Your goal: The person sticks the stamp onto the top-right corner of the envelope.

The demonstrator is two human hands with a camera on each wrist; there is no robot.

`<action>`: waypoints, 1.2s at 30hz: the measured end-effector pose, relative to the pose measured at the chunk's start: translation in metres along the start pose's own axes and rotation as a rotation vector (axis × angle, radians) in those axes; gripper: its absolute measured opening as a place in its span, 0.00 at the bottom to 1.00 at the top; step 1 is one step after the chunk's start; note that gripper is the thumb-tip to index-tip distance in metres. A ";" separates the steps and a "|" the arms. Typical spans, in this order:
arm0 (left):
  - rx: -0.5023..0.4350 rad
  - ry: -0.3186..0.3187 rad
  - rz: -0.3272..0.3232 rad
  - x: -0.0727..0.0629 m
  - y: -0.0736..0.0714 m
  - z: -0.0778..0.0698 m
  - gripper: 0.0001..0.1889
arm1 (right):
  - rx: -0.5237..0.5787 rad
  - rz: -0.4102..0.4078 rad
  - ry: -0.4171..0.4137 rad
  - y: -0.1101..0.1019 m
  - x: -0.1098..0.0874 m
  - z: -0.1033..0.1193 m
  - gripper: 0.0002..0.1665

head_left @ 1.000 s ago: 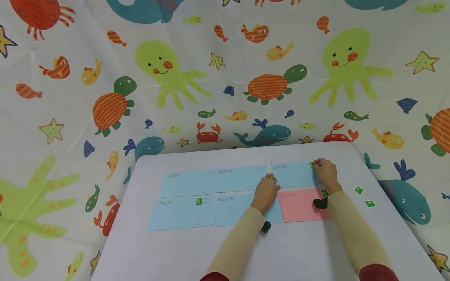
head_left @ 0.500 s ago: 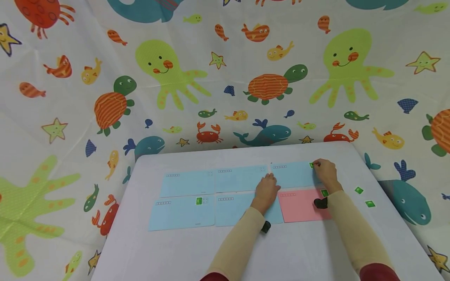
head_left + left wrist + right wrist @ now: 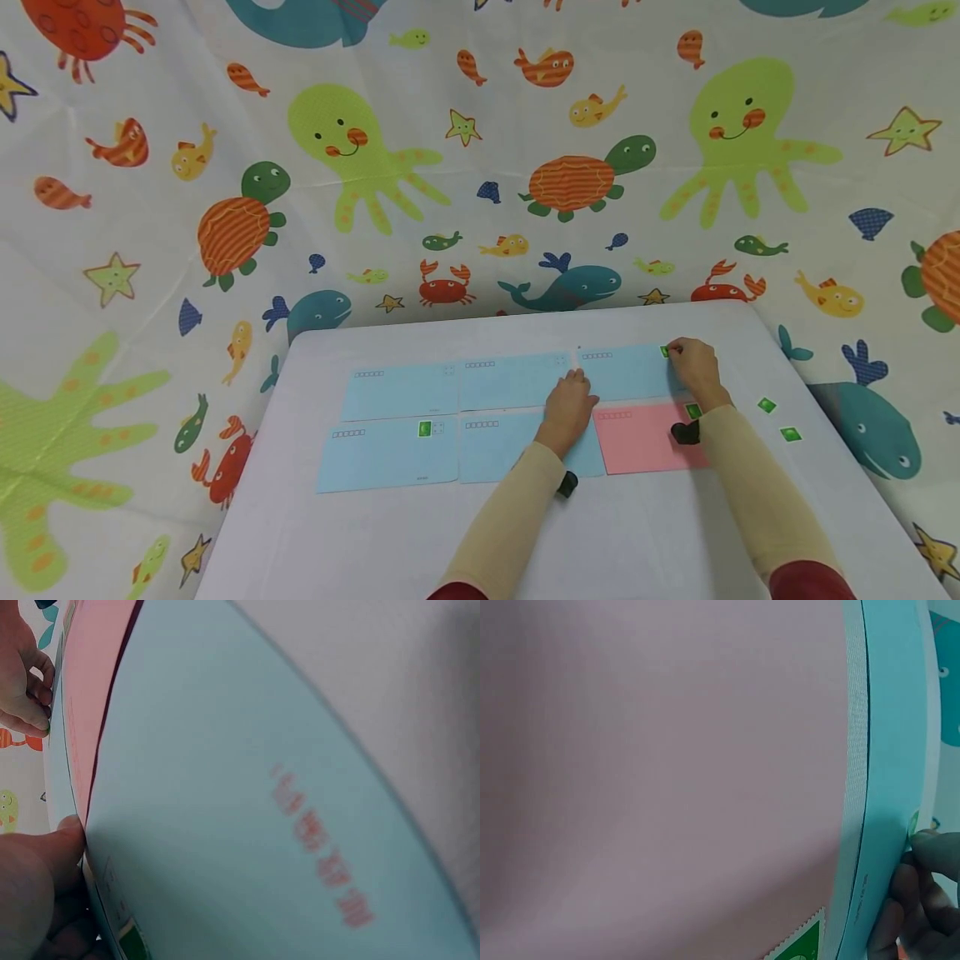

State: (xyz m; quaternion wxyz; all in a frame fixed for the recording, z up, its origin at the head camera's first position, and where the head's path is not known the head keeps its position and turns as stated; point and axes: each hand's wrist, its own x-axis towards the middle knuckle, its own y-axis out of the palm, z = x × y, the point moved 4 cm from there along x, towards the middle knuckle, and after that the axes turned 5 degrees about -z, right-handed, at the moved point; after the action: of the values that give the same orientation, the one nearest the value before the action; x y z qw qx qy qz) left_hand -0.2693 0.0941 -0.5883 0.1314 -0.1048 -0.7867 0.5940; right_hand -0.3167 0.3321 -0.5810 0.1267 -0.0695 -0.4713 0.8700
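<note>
Beyond the right grip and the left grip hangs a white cloth printed with octopuses, turtles, whales, crabs and fish, while beneath both grips spreads a white bench. Tan sleeves run back from the grips toward the near side, ending in dark red fabric. Six envelopes lie in two rows. Leftward of the left grip are the far-left blue envelope and, nearer, the near-left blue envelope; the far-middle blue envelope reaches up to its fingers; the near-middle blue envelope lies partly under it and bears red characters; the pink envelope starts just right of its thumb and runs under the right forearm; the far-right blue envelope stretches between the two grips. The left grip rests with its fingers relaxed, reaching forward where the envelopes meet. The right grip pinches a small green stamp between thumb and fingertips at the top right corner of the far-right blue envelope, the stamp partly hidden. A black wrist piece shows beside the right forearm. Smallest are the other stamps: the pink envelope's stamp, just nearer than the right grip; two loose stamps, rightward and nearer; the near-left envelope's stamp, well left of the left grip; and, seen by the left wrist camera, a dark green stamp beside the left grip on the near-middle blue envelope.
</note>
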 end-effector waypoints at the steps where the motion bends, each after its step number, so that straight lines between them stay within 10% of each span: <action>1: 0.005 0.002 -0.005 0.001 0.000 0.000 0.24 | 0.004 -0.003 -0.007 0.000 0.000 0.001 0.18; 36: 0.009 0.028 -0.024 0.002 0.002 0.002 0.23 | 0.014 -0.050 -0.080 -0.012 -0.008 0.003 0.17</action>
State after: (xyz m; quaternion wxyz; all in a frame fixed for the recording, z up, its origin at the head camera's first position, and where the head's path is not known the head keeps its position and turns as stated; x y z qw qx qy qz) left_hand -0.2717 0.0935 -0.5910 0.1498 -0.1031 -0.7833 0.5945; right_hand -0.3082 0.3342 -0.5694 0.1299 -0.0221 -0.4716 0.8719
